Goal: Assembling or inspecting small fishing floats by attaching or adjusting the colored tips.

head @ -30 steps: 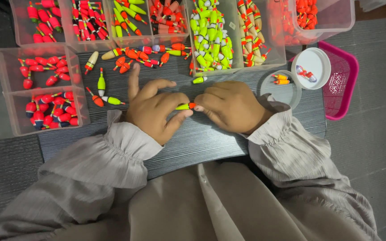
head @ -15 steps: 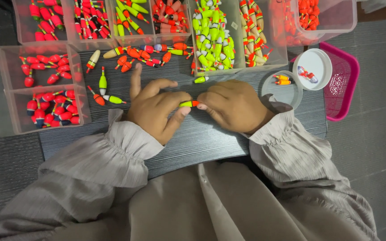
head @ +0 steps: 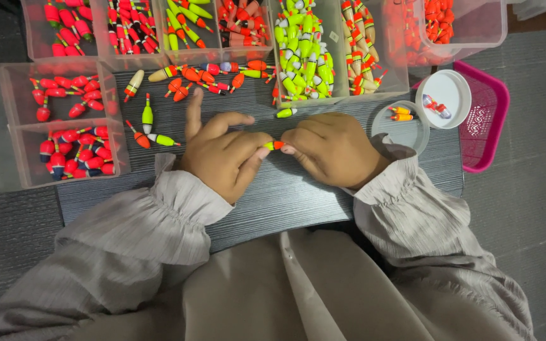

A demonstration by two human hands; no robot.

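centrally, over the dark ribbed worktop (head: 298, 196): left hand (head: 222, 155) and right hand (head: 333, 148) meeting fingertip to fingertip, both pinched shut on one small yellow-green and orange fishing float (head: 273, 145). float held level between the two hands, just above the worktop surface, near its middle. left index finger stretched away toward the far edge, remaining fingers curled in. right fingers folded down, knuckles up. grey gathered sleeves (head: 406, 196) covering both wrists.

beyond the hands, loose red and orange floats scattered along the worktop's far edge (head: 210, 72); a few more, green and orange, lying left of the left hand (head: 148, 120). a single yellow-green float (head: 285, 113) resting just beyond the right hand. clear plastic compartment boxes full of red floats at far left (head: 64, 136); a clear tray packed with yellow-green floats straight ahead (head: 304, 57). to the right, a round clear lid (head: 406, 123) and a round white lid (head: 447, 98) each holding a couple of small pieces, beside a pink plastic basket (head: 491, 126).
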